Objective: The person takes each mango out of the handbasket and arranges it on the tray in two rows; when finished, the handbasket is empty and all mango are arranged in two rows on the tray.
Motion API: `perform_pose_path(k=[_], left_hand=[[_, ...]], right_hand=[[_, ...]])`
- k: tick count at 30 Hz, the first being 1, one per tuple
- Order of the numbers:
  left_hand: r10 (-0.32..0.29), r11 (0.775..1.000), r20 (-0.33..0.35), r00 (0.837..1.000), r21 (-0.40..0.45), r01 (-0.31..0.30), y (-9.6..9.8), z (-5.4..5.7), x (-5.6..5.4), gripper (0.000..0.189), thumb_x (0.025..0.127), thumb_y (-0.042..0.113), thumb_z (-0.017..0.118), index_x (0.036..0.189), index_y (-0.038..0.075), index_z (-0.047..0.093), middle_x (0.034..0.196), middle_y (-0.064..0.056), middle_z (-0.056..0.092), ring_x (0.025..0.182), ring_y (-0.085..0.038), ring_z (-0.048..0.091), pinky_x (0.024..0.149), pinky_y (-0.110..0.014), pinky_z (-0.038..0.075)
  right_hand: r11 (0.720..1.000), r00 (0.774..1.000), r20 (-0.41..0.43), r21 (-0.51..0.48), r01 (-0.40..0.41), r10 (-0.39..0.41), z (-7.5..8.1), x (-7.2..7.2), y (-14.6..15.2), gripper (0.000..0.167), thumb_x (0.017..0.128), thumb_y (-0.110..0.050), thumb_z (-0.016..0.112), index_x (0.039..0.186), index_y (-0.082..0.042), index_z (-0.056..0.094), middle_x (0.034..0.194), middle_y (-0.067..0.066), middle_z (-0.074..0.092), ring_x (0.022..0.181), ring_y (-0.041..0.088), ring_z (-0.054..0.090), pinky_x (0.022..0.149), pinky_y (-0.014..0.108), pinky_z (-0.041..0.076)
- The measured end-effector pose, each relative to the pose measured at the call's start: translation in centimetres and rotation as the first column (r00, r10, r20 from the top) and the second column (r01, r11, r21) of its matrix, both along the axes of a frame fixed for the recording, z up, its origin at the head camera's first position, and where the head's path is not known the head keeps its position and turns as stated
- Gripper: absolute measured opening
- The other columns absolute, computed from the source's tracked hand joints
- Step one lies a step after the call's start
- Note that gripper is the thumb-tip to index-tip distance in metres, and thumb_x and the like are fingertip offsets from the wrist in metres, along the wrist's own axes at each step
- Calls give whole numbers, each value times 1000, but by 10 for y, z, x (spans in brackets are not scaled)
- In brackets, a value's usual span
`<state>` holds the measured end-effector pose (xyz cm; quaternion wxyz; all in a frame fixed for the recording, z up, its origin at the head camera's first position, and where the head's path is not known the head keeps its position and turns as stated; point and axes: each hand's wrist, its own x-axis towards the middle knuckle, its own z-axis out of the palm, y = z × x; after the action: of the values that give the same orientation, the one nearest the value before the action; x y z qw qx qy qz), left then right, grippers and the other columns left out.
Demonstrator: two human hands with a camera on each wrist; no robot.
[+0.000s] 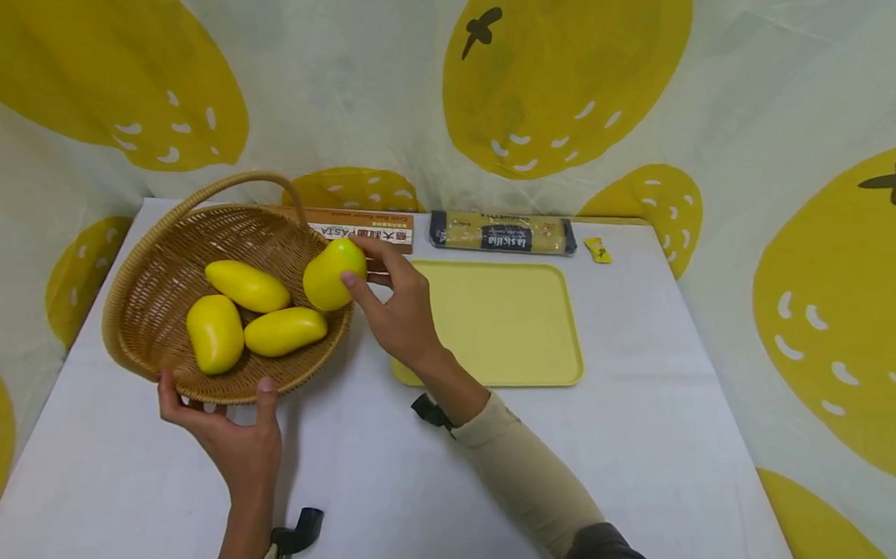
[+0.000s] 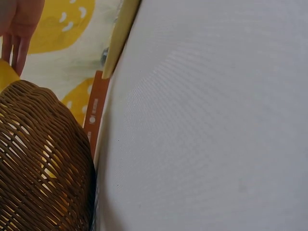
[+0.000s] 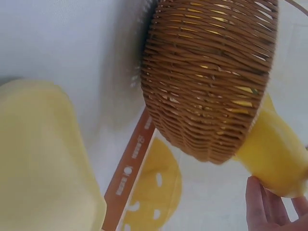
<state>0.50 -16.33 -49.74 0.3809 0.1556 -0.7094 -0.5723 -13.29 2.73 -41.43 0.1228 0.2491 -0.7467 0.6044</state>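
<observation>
Head view, left hand: the left hand (image 1: pixel 233 435) sits at lower left of the frame; its thumb and fingers are curled over the near rim of the wicker basket (image 1: pixel 140 276), clamped on it
Head view, right hand: the right hand (image 1: pixel 392 307) is at centre frame; its fingertips pinch a yellow mango (image 1: pixel 333 273) at the basket's right rim
Head view, basket: left of centre, tilted up toward the camera; three more mangoes (image 1: pixel 247 286) lie inside it, close together
Head view, surroundings: a yellow tray (image 1: pixel 506 319) lies just right of the right hand on the white table (image 1: pixel 650 437); an orange pasta box (image 1: pixel 371 226) and a dark-labelled packet (image 1: pixel 502 233) lie along the far edge, upper centre; a small yellow item (image 1: pixel 598 250) lies beside the packet
Left wrist view: the woven basket wall fills the lower left (image 2: pixel 38 163); the orange box (image 2: pixel 94 115) shows as a strip beside it; fingers of the right hand (image 2: pixel 17 29) show at upper left; the left hand itself is out of sight here, so its grip cannot be told from this view
Right wrist view: the basket underside (image 3: pixel 211 77) fills the upper right; the held mango (image 3: pixel 276 154) juts out at lower right with fingertips (image 3: pixel 262 207) against it; the tray (image 3: pixel 43 159) takes the lower left; the orange box (image 3: pixel 132 173) runs down the centre
</observation>
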Motion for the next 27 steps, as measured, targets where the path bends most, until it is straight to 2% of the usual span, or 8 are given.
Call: perform_pose_path(k=[5,12,18,22,27], left_hand=[[-8,1000,4,1000,-5,8,-1,1,0,102,84,12,78,165,13,15,173,-6,17,156,-29,31,121,-43,40],[-18,1000,-2,1000,2,18,-1,2,0,102,85,13,78,165,12,15,173,-7,17,156,-29,30,120,-44,39],[-18,1000,-12,1000,3,18,-1,2,0,101,86,12,77,165,11,15,173,-8,17,156,-29,31,120,-44,40],[-15,1000,0,1000,-3,15,-1,2,0,101,85,11,77,165,12,15,173,-7,17,156,-29,30,119,-44,40],[-10,1000,18,1000,-9,10,-1,2,1,101,86,14,77,165,13,15,173,-6,16,156,-28,30,120,-44,40]], right_hand=[[996,998,53,-84,25,-21,2,2,12,44,104,-17,68,147,-13,58,137,8,67,113,23,71,96,32,60],[985,987,128,-136,110,-93,4,3,33,43,105,-17,67,147,-13,58,133,12,68,110,22,71,92,31,62],[972,974,161,-149,181,-156,-6,-6,57,42,106,-17,65,147,-13,58,130,16,68,105,26,74,92,32,62],[965,954,232,-133,226,-191,-18,-14,72,41,106,-17,65,147,-15,59,131,15,68,107,29,76,91,32,62],[957,910,351,-104,270,-218,-34,-22,85,41,108,-18,62,149,-23,60,132,11,66,104,29,76,87,33,63]])
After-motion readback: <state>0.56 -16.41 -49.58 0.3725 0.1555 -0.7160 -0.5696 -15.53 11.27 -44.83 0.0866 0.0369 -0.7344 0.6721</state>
